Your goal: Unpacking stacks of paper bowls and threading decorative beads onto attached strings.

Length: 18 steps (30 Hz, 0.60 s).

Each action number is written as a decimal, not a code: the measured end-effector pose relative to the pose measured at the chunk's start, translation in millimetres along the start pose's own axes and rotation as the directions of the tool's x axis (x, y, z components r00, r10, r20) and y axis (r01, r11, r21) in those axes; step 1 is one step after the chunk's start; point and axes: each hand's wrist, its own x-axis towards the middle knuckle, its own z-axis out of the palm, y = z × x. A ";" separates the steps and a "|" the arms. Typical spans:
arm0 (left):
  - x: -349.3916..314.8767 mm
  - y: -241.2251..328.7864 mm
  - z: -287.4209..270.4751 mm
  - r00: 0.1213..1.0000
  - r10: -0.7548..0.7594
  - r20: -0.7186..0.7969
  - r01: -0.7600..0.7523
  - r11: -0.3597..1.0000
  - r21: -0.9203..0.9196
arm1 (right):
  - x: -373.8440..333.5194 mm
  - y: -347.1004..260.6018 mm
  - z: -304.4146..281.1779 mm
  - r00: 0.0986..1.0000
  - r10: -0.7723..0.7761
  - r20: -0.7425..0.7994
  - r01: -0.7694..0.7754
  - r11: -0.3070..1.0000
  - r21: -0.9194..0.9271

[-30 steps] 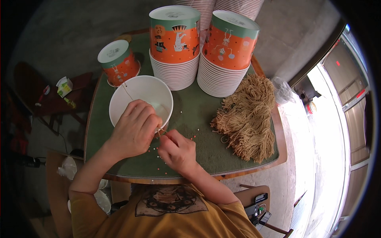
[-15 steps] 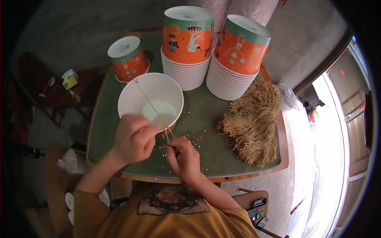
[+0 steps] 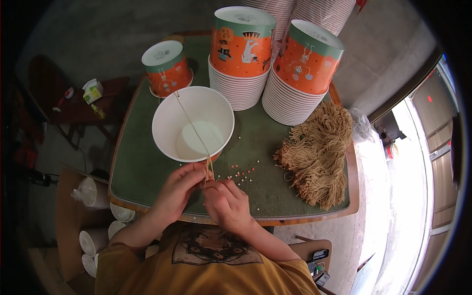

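Observation:
A white-lined paper bucket (image 3: 164, 123) stands mouth up on the table, with a sliver of orange outside showing at its near side. A thin tan cord (image 3: 194, 127) runs from the far rim across the mouth to the near rim, where its strands come together at my fingers. My left hand (image 3: 182, 189) pinches the cord just in front of the near rim. Beside it, my right hand (image 3: 226, 201) is closed on the lower part of the cord, its fingertips close to the left ones. The exact shape of the cord between the fingers is partly hidden.
Upside-down bucket stacks (image 3: 241, 86) (image 3: 295, 101) stand at the back, a single upturned bucket (image 3: 167, 73) at back left. A bundle of tan cords (image 3: 319, 157) lies right. Small pink and white bits (image 3: 241, 175) dot the green tabletop (image 3: 132, 162). A cardboard box (image 3: 71, 216) holds buckets below left.
My left hand has come down and inward to the cord beside my right hand, and the strands have drawn together at the near rim. The whole view has shifted slightly.

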 end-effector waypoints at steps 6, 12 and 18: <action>0.4 3.4 4.6 0.999 -0.046 -0.014 0.044 0.994 -0.105 | 4.5 5.2 -3.2 0.993 -0.081 0.080 0.083 0.996 -0.026; 4.3 7.1 13.6 0.992 -0.034 -0.123 0.011 0.982 -0.187 | 16.4 13.1 -15.3 0.942 -0.212 0.261 0.214 0.977 0.019; 15.3 3.0 6.8 0.966 0.066 -0.252 -0.101 0.986 -0.129 | 29.5 13.6 -18.6 0.897 -0.282 0.340 0.303 0.953 -0.008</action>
